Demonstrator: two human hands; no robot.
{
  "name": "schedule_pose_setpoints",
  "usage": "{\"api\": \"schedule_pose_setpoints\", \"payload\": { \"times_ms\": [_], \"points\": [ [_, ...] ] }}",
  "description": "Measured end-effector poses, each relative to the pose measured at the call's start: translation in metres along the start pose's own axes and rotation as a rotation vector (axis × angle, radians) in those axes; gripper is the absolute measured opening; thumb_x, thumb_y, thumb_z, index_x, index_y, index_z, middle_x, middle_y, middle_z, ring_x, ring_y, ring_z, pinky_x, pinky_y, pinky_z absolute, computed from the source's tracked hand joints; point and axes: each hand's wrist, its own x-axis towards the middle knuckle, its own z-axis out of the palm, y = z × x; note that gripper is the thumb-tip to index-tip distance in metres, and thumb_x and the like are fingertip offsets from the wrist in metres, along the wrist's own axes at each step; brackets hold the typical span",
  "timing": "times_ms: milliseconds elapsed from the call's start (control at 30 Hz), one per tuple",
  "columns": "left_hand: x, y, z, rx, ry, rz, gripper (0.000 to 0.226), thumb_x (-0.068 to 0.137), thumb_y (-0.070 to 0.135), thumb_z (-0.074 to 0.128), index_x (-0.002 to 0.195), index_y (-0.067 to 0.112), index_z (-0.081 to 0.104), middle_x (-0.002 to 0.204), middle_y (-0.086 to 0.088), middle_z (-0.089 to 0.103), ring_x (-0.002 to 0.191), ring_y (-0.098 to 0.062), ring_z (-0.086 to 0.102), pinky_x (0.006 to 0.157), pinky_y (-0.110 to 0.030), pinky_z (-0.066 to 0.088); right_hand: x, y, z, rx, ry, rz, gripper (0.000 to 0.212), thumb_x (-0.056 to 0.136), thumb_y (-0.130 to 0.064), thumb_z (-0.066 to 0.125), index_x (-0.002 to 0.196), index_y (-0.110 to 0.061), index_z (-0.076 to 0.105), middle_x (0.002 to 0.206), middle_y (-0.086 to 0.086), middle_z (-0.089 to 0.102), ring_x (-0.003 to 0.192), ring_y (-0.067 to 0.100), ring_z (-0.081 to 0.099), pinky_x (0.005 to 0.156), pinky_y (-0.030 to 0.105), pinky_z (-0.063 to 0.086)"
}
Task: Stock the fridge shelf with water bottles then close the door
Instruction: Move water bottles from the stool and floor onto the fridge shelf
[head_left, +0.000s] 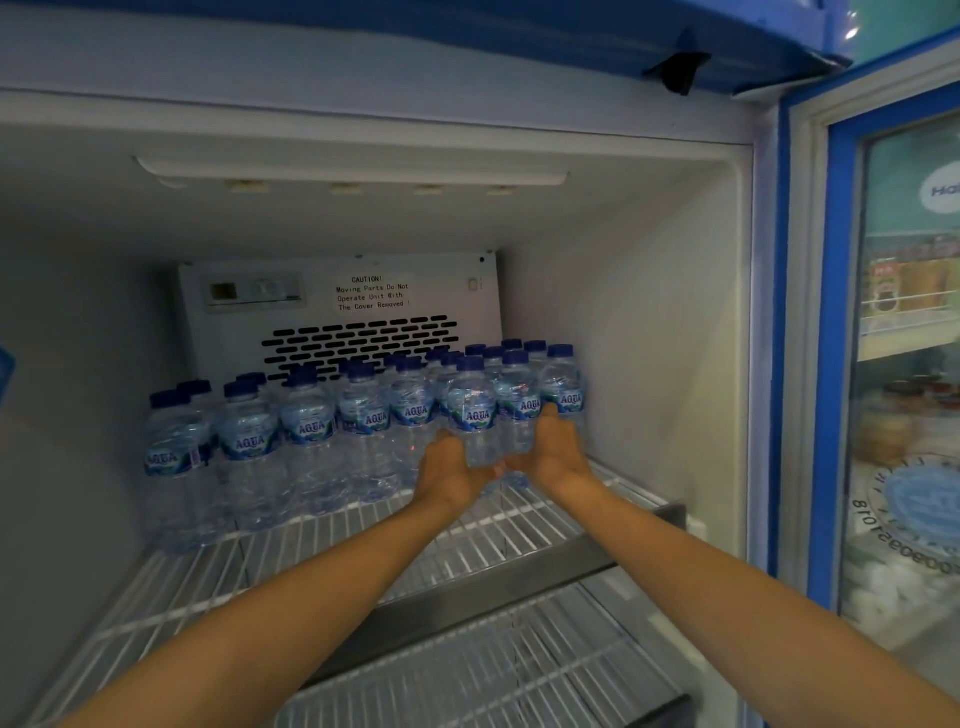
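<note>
Nearest the camera lies a lower wire rack (493, 670), and above it the wire fridge shelf (363, 530) with a grey front rail. Two bare forearms reach over that rail. The left hand (449, 467) cups the lower left side of the front water bottle (474, 410). Its fingers are hidden by the hand and the bottle, so I cannot tell whether they curl round it. The right hand (556, 449) lies against that bottle's right side, fingers (549, 415) stretched upward and uncurled, their tips at the next bottle. The front water bottle stands upright on the shelf. Around and behind it stand the other water bottles (311, 415), blue-capped with AQUA labels, in rows several deep across the rear of the shelf. Behind them is the vented rear panel (358, 343) bearing a caution label (371, 293). The glass door (831, 364) stands open at the right.
</note>
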Motion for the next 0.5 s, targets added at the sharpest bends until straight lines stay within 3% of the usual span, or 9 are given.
{"api": "schedule_pose_setpoints", "payload": {
  "times_ms": [133, 300, 500],
  "points": [
    [0.0003, -0.0034, 0.0012, -0.042, 0.001, 0.005, 0.081, 0.076, 0.036, 0.077, 0.133, -0.003, 0.034, 0.117, -0.016, 0.06, 0.103, -0.026, 0.059, 0.076, -0.03, 0.049, -0.0008, -0.0005, -0.0018, -0.014, -0.001, 0.008, 0.068, 0.074, -0.015, 0.082, 0.125, -0.003, 0.039, 0.119, 0.017, 0.06, 0.107, 0.029, 0.061, 0.091, 0.039, 0.052],
    [-0.0002, -0.007, 0.0017, -0.021, -0.01, 0.007, 0.059, 0.081, 0.021, 0.073, 0.124, -0.002, 0.041, 0.107, -0.011, 0.06, 0.085, -0.015, 0.053, 0.069, -0.023, 0.044, -0.0013, 0.0029, -0.0023, 0.023, -0.008, -0.005, 0.066, 0.071, -0.021, 0.084, 0.123, -0.002, 0.048, 0.111, 0.011, 0.062, 0.103, 0.025, 0.063, 0.088, 0.037, 0.055],
    [-0.0011, -0.0047, 0.0057, -0.022, -0.011, 0.005, 0.059, 0.083, 0.021, 0.071, 0.125, -0.003, 0.037, 0.112, -0.016, 0.059, 0.097, -0.025, 0.059, 0.073, -0.027, 0.048, -0.001, 0.004, -0.0015, -0.003, 0.0, -0.031, 0.055, 0.078, -0.019, 0.078, 0.122, -0.001, 0.051, 0.112, 0.012, 0.063, 0.101, 0.025, 0.063, 0.087, 0.036, 0.055]
  ]
}}
